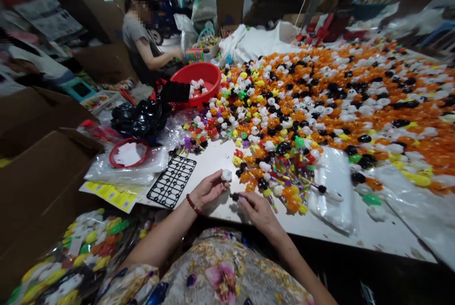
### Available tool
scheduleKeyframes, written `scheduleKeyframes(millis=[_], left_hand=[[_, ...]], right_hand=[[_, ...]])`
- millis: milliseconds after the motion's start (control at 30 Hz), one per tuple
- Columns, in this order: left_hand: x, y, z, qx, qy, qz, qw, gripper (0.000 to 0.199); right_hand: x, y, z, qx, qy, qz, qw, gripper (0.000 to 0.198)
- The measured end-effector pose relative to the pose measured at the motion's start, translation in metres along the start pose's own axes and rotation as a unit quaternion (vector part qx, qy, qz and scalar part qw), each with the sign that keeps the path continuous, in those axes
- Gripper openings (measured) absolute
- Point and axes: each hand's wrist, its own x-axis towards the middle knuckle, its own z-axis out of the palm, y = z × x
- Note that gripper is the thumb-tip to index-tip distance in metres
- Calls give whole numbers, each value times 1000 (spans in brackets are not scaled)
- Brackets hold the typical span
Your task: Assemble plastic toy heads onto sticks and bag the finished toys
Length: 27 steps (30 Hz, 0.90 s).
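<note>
Between the thumb and fingers of my left hand [210, 190] is a small white plastic figure head [226, 175], held over the table's front edge. A red bead bracelet circles that wrist. My right hand [258, 210] pinches a small stick with a black ridged end [234, 196], which points left toward the white head; the two are apart. Just beyond my right hand lies a pile of colourful patterned sticks [296, 172] mixed with small plastic heads. A black plastic grid frame [172, 181] rests left of my left hand.
Orange, white and black plastic heads [337, 92] cover the table's far and right side. A stack of clear bags [332, 191] lies at right. At left are a red basket [129, 153] and cardboard boxes [42, 177]. A co-worker [144, 40] sits behind a red basin [213, 80].
</note>
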Motion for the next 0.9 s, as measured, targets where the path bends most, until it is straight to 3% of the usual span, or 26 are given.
scheduleKeyframes(millis=[100,267,333,400,500,600,700,800,900], left_hand=[[25,40,16,28,71,69,995,18],[76,180,63,15,116,185,976,15],[92,228,77,8,133,245,960,16],[103,249,84,88,197,317,924,17],[112,223,78,288,242,310,873,16],[115,165,60,375,247,259,855,17],[114,119,42,454,266,227,819,13],[115,102,33,508,298,224,776,12],[119,102,30,535,334,232,741,27]], right_hand=[[-8,13,13,25,-32,27,999,37],[-15,21,23,18,-23,32,999,38],[-15,21,24,13,-18,29,999,38],[-15,21,24,16,-11,29,999,39],[-14,22,22,35,-1,33,999,39],[-12,26,19,56,-6,37,998,40],[-9,29,17,75,-9,43,996,45],[-7,32,18,79,-5,57,995,48],[-7,34,19,72,1,57,996,49]])
